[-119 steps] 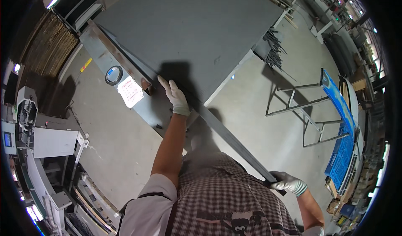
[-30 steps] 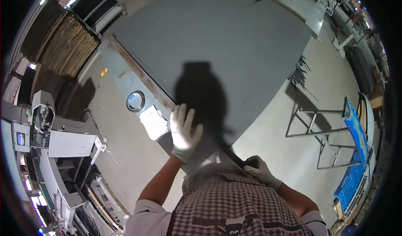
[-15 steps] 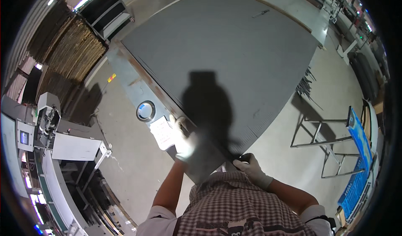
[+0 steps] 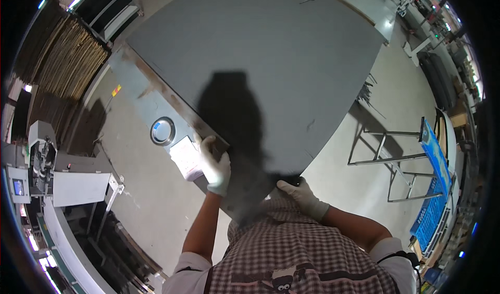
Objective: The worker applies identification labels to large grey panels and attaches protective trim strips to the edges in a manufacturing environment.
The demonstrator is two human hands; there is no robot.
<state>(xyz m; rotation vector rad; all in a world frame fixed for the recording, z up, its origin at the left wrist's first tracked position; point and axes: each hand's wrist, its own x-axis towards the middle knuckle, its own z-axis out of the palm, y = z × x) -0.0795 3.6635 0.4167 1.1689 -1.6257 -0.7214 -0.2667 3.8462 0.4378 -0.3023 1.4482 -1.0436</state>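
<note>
While both white-gloved hands clamp its near corner, large grey sheet [image 4: 260,59] spreads up and away from the fingers: left hand [image 4: 214,166] curled over the left edge beside a white paper [image 4: 186,157], right hand [image 4: 302,195] gripping the lower-right edge, equally near.

Bright, even overhead light, likely from behind the person: a hard dark head-and-shoulders shadow [image 4: 232,122] falls across the grey sheet [image 4: 271,49]. Metal frame [image 4: 388,163] throws thin crisp shadows on the pale floor [image 4: 375,111]. Mild glare on the white gloves. Strong fisheye: sheet edges bow, black vignette rings the corners. Centre sharp; rim detail, racks and machines, smeared, dim and small.
</note>
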